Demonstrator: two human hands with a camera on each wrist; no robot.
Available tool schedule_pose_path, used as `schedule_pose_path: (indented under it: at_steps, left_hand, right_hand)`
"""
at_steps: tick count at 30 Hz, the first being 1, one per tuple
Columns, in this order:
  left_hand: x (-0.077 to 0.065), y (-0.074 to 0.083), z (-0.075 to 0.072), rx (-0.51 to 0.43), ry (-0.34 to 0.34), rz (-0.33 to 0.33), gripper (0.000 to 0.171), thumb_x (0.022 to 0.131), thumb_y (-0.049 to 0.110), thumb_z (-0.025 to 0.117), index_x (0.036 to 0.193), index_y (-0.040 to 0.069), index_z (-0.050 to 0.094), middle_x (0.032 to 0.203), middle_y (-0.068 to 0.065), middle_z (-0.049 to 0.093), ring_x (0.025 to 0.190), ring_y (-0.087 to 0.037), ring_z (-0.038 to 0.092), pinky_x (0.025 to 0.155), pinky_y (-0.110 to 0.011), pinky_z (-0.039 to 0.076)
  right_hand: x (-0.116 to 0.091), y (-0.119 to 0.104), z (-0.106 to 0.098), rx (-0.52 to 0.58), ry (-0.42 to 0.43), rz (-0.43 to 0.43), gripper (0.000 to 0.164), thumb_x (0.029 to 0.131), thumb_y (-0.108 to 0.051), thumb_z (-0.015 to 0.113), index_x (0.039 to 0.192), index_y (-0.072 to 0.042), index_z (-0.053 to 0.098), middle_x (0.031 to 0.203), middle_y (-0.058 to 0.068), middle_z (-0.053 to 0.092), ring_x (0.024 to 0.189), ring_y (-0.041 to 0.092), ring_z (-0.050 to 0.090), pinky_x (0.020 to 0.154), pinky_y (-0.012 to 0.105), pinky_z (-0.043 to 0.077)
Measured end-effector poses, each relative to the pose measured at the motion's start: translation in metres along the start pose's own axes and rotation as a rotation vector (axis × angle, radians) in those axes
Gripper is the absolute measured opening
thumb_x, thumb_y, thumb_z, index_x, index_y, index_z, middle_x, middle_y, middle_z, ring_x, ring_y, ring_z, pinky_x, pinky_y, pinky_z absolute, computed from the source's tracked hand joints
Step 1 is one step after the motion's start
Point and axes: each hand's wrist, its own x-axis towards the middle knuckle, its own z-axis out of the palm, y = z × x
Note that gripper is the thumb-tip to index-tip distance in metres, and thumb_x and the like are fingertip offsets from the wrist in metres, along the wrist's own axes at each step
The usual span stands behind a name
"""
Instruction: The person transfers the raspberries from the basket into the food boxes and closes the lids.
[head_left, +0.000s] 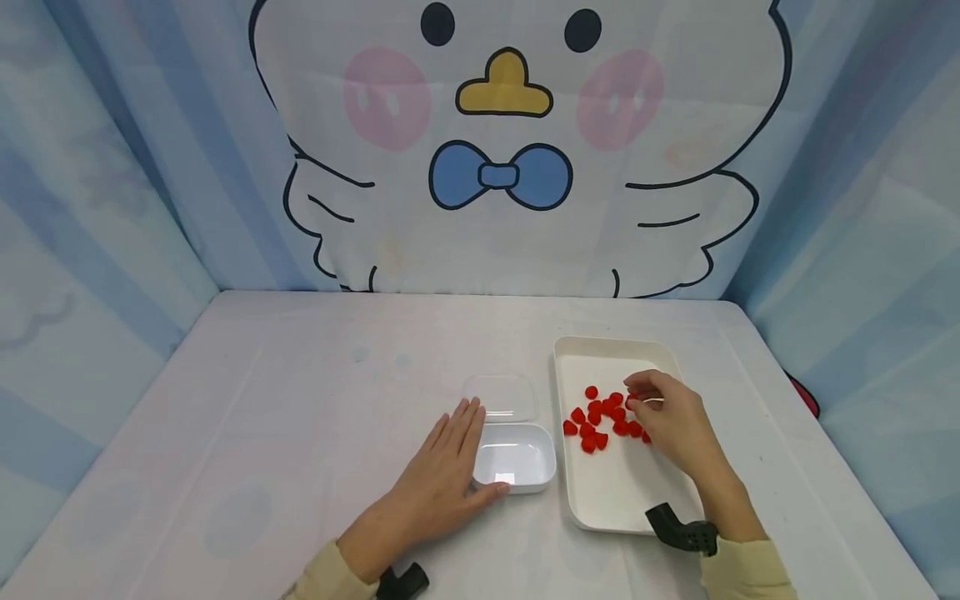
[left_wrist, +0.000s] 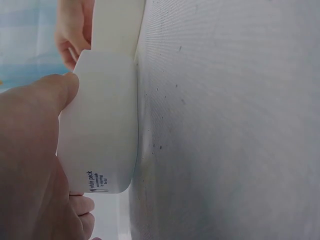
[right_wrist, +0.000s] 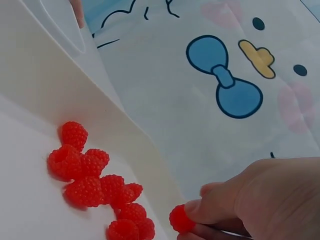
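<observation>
A small white plastic box [head_left: 525, 454] stands on the table with its inside bare. My left hand [head_left: 442, 471] rests against its left side with straight fingers, the thumb along the front edge. Printed text marks the box's side wall in the left wrist view. Over a white tray [head_left: 622, 500], my right hand [head_left: 678, 421] pinches one red raspberry [right_wrist: 181, 219] between thumb and fingers. Several more raspberries [right_wrist: 85, 191] lie loose in the tray, to the left of that hand and below it.
A clear plastic lid [head_left: 501, 396] lies just behind the box. The tray's raised rim [head_left: 559, 400] runs close along the box's right side. Behind the pale table [head_left: 300, 375] hangs a curtain [head_left: 510, 242] with a cartoon bird; blue curtains flank both sides.
</observation>
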Motion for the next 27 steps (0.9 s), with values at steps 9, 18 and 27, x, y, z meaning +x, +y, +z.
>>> schedule_pose_path:
  at_steps: [9, 18, 27]
  left_hand:
    - [-0.001, 0.001, -0.001, 0.001, 0.002, -0.003, 0.099, 0.094, 0.069, 0.043, 0.158, 0.000, 0.013, 0.167, -0.014, 0.013, 0.156, -0.027, 0.009, 0.126, -0.047, 0.016]
    - [-0.001, 0.000, 0.000, -0.005, 0.006, 0.002, 0.098, 0.094, 0.069, 0.043, 0.158, 0.000, 0.013, 0.167, -0.015, 0.014, 0.156, -0.027, 0.010, 0.126, -0.047, 0.016]
    - [-0.001, 0.000, 0.000, -0.011, 0.002, -0.001, 0.098, 0.094, 0.069, 0.043, 0.158, 0.000, 0.014, 0.167, -0.014, 0.013, 0.156, -0.027, 0.010, 0.126, -0.047, 0.017]
  right_hand:
    - [-0.001, -0.008, 0.000, 0.038, 0.014, -0.006, 0.028, 0.093, -0.002, 0.063, 0.121, -0.004, 0.062, 0.117, 0.016, 0.066, 0.107, 0.032, 0.064, 0.093, 0.049, 0.055]
    - [-0.005, -0.016, -0.001, 0.095, 0.023, -0.043, 0.031, 0.093, -0.003, 0.063, 0.125, -0.007, 0.062, 0.120, 0.014, 0.065, 0.109, 0.030, 0.063, 0.095, 0.047, 0.054]
    - [-0.007, -0.023, 0.003, 0.086, 0.035, -0.095, 0.028, 0.094, -0.006, 0.064, 0.121, -0.010, 0.064, 0.118, 0.011, 0.068, 0.107, 0.028, 0.065, 0.095, 0.050, 0.055]
